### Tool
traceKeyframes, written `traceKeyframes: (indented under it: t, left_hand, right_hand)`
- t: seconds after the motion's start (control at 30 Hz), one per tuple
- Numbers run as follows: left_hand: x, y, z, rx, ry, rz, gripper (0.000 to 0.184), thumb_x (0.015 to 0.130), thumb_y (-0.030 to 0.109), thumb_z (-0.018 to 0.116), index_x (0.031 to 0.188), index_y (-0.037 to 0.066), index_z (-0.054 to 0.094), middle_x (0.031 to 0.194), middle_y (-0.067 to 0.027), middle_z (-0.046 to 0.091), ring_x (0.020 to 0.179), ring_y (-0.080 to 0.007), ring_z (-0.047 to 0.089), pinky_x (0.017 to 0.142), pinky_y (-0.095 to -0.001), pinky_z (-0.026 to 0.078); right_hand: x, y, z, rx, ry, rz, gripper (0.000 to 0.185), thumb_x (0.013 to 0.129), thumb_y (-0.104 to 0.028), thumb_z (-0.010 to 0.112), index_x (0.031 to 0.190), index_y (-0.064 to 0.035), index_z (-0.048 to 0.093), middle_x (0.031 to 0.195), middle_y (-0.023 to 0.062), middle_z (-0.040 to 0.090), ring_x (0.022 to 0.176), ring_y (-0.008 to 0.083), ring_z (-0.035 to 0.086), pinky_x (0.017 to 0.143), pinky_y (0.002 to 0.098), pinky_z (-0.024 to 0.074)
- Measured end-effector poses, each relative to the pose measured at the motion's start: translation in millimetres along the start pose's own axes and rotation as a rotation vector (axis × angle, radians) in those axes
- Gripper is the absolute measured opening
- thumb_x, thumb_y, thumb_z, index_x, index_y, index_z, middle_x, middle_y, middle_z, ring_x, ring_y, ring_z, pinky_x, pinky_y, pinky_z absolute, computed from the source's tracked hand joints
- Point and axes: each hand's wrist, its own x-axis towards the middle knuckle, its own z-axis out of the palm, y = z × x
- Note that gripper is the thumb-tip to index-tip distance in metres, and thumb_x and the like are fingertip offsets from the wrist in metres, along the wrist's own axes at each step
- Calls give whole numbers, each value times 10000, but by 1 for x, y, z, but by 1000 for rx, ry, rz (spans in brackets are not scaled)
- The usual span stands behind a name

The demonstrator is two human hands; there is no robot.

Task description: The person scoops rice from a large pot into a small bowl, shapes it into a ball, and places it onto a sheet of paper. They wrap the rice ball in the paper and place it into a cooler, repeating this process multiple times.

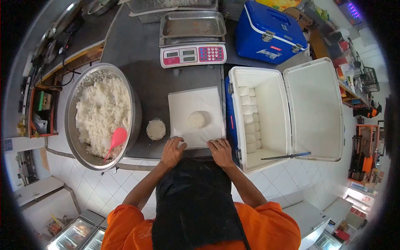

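Note:
A rounded mound of cooked rice (196,119) sits on a stack of white wrapping paper (182,104) on the dark table. At the near left corner of the paper is my left hand (171,152), its fingers and thumb closed on the edge. My right hand (221,152) grips the same near edge farther right, fingers curled over it. Left of the paper stands a small round cup (156,129) filled with rice. Beyond it, a large metal pot (71,121) holds loose rice (102,106) with a pink rice paddle (118,137) stuck in it.
An open cooler (271,116) at the right holds several white wrapped packets (250,125) along its left wall. Its lid (314,110) hangs open to the right. Behind the paper are a digital scale (193,55) bearing a metal tray (193,26) and a closed blue cooler (266,35).

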Motion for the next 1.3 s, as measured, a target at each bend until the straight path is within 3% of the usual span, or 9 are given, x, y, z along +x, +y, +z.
traceKeyframes:
  t: [0.27,0.33,0.47,0.53,0.63,0.67,0.87,1.07,1.3]
  left_hand:
    - [85,-27,-18,-167,53,-226,305,821,-8,597,1122,24,632,934,-158,673,941,-357,621,873,-455,498]
    - [112,-44,-14,-254,-134,-543,338,849,-10,574,1185,21,577,953,-188,679,926,-366,621,842,-487,490]
    - [130,-52,-5,27,-345,-565,361,850,3,576,1209,12,536,975,-195,654,919,-357,610,799,-484,490]
    - [124,-39,2,284,182,-74,308,845,26,596,1148,-5,557,1038,-185,613,941,-355,588,785,-474,487]
    - [101,21,-4,-164,105,-37,254,885,99,605,1112,9,538,1093,-212,564,1017,-401,551,882,-482,460]
    - [92,16,19,-33,46,111,307,907,111,599,1175,-20,526,1163,-228,550,1065,-427,540,936,-502,451]
    - [80,6,56,73,-27,91,502,904,182,636,1304,-67,463,1293,-266,487,1199,-460,485,1040,-526,413]
    - [82,0,50,82,75,119,433,880,116,632,1242,-76,495,1283,-271,478,1224,-427,467,1040,-457,432]
    - [82,5,43,64,67,109,498,864,148,692,1264,-61,479,1299,-278,486,1221,-448,479,1065,-503,420]
  right_hand:
    - [90,63,-7,560,-217,460,146,882,-151,616,972,-74,701,1056,143,679,1029,348,618,862,407,497]
    - [114,85,6,485,-276,475,153,860,-152,659,964,-44,695,1020,148,684,1012,328,632,857,399,501]
    - [141,90,7,143,-524,454,225,808,-170,737,964,-22,672,974,158,681,999,320,640,888,409,494]
    - [160,96,17,163,-414,394,248,795,-184,753,966,-28,661,970,153,677,1024,319,628,910,413,483]
    - [177,100,41,197,-283,258,281,778,-214,770,966,-44,648,996,144,661,1073,318,599,945,408,463]
    - [185,102,46,205,-250,167,289,774,-232,772,963,-54,645,1027,142,650,1097,318,582,958,400,454]
    - [230,110,36,160,-746,98,333,754,-198,790,1017,-89,617,1131,143,581,1119,324,553,975,387,445]
    - [211,108,33,213,-498,85,437,739,-248,803,1086,-109,575,1072,137,598,1114,334,556,966,409,445]
    - [222,109,42,213,-607,162,458,723,-268,813,1066,-95,565,1067,145,581,1105,334,555,962,422,444]
